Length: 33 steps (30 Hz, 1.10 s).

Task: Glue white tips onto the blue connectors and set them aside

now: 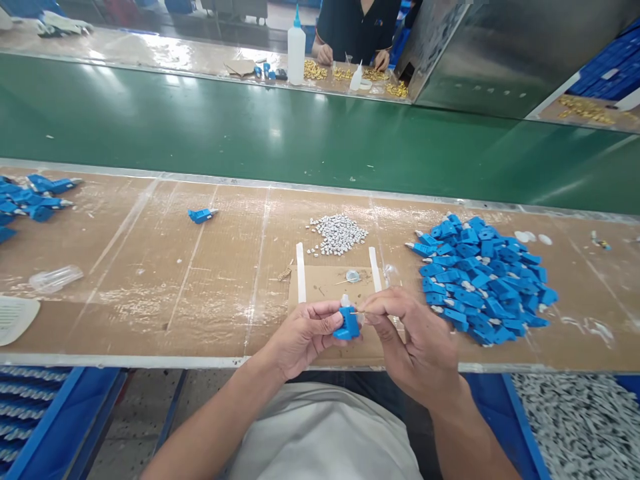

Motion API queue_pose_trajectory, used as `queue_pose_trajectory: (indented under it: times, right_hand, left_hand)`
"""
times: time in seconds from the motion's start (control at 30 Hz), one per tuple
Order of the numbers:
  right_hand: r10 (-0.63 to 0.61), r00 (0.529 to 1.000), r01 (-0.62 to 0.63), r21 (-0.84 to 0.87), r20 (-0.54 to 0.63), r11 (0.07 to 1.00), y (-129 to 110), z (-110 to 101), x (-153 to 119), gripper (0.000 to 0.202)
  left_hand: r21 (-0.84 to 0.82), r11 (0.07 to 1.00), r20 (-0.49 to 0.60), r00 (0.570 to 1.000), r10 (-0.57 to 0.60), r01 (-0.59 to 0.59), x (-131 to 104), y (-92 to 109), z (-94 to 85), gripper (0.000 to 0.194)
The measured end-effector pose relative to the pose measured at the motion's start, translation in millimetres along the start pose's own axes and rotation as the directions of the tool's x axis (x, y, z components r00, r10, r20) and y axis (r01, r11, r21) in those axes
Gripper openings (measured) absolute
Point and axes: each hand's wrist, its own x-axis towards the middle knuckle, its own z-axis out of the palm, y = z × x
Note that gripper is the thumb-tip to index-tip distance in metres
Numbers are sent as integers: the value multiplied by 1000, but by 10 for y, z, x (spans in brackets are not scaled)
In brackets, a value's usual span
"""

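My left hand (311,335) pinches a small blue plastic part (349,324) with a whitish tip, just above the bench's front edge. From the other side, my right hand (413,340) holds a thin toothpick-like stick, its point at the blue part's side. Behind my hands lies a cardboard sheet (325,283) with a white strip along each side. On it rests a small round clear dish (353,275) with a thin stick beside it. Farther back is a pile of small grey-white pieces (337,233). A large heap of blue parts (485,277) lies right of my hands.
One blue part (202,215) lies alone, with more blue parts (35,199) at far left near a clear plastic cup (56,279). Beyond the green belt (200,127), a co-worker (355,33) handles brass-coloured pieces near a white bottle (297,53). A bin of grey parts (580,427) sits lower right.
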Motion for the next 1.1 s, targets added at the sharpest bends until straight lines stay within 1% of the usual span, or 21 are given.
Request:
queue_pose_trajectory:
  times: [0.07,0.13,0.2,0.27,0.33,0.43,0.63,0.73,0.8,0.87,1.03,1.1]
  right_hand:
    - [37,999,-35,61,-29,998,-11,-2,-4,19]
    - [92,990,-76,148,-106,986,-28,-17,-3,18]
    - [156,968,-106,242,-199,965,-45,-40,2,16]
    - [223,939,-133,321,-263,938,-51,-65,1,13]
    - [275,917,-155,377,-290,913,-32,-86,-16,10]
    - [320,901,-179,420,-293,890,43,-110,-77,7]
    - [421,869,-265,476,-258,838,206,-135,-221,2]
    - [460,865,-344,432,-199,834,235,-123,-258,4]
    - [473,870,-401,355,-142,845,245,-100,-269,7]
    - [467,880,-430,267,-92,863,255,-66,-268,9]
    - [381,924,-379,124,4,917,302,50,-245,13]
    - [362,931,-364,94,42,927,330,88,-245,14]
  left_hand:
    - [-4,1000,11,1000,-4,4,-5,-8,-21,26]
    - [-12,1000,14,1000,-14,14,-14,-9,-38,27]
    - [-30,999,27,999,-24,25,-24,-3,-51,29]
    - [-62,998,52,998,-29,33,-34,4,-63,29]
    - [-95,995,76,996,-35,42,-41,7,-76,28]
    - [-115,992,100,994,-33,44,-48,-3,-98,26]
    - [-118,992,117,992,-40,54,-52,-29,-119,27]
    - [-114,992,109,993,-49,61,-56,-28,-114,27]
    - [-105,993,103,994,-36,47,-63,-25,-109,26]
    - [-100,995,94,995,-17,27,-73,-19,-104,24]
    - [-112,994,40,999,-7,11,-90,-1,-110,25]
    - [-119,993,9,1000,-4,5,-90,4,-127,26]
